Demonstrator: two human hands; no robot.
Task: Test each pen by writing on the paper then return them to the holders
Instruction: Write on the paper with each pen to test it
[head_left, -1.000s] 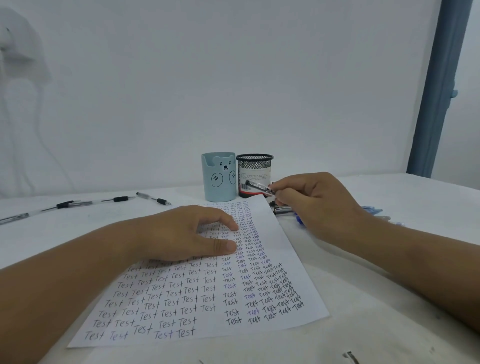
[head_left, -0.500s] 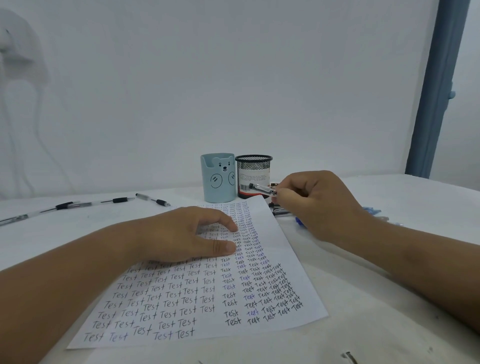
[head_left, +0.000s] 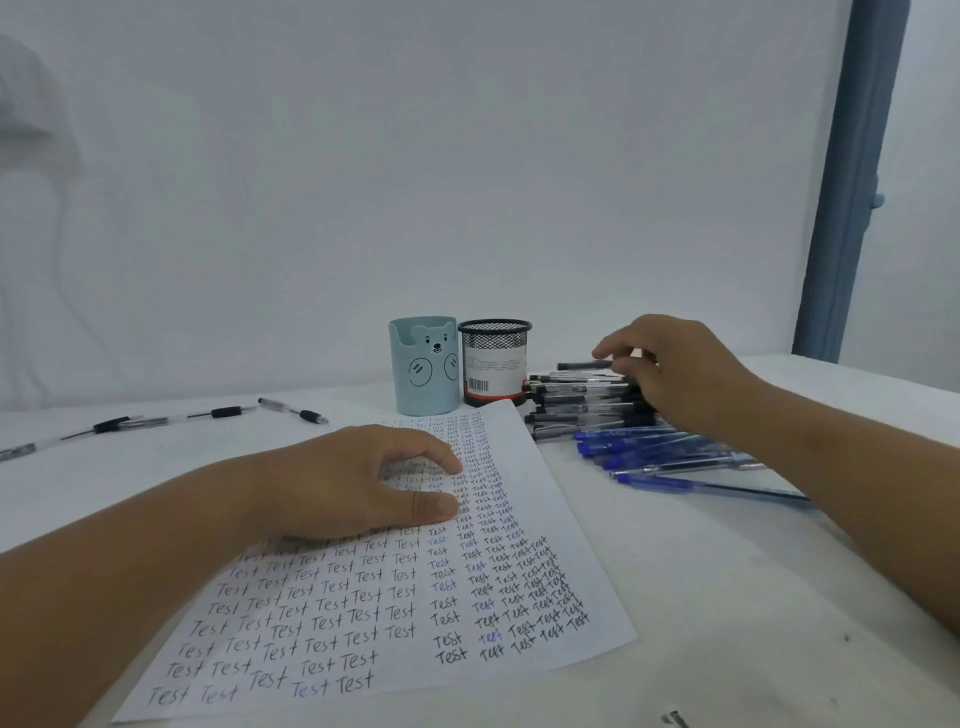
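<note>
White cloth covers the table (head_left: 675, 597), and at its far left several loose pens (head_left: 218, 414) are laid end to end, well apart from the rest. Next, the left hand (head_left: 358, 480) is pressed flat on the paper (head_left: 582, 561), its fingers relaxed and spread over the upper rows, nothing being grasped. The sheet is seen lying at an angle and is filled with rows of the handwritten word "Test" in black and blue ink. Just beyond its far edge, a pale blue holder (head_left: 423, 366) printed with a bear face is stood upright, touching or nearly touching a black mesh holder (head_left: 493, 361) with a barcode label; no pens are seen sticking out of either. Further right, a pile of black pens (head_left: 582, 402) is heaped beside the mesh holder, and blue pens (head_left: 670, 454) are spread just in front of it. A dark pen (head_left: 579, 366) is pinched at the fingertips of the right hand (head_left: 675, 374) and is held roughly level just above the black pile.
</note>
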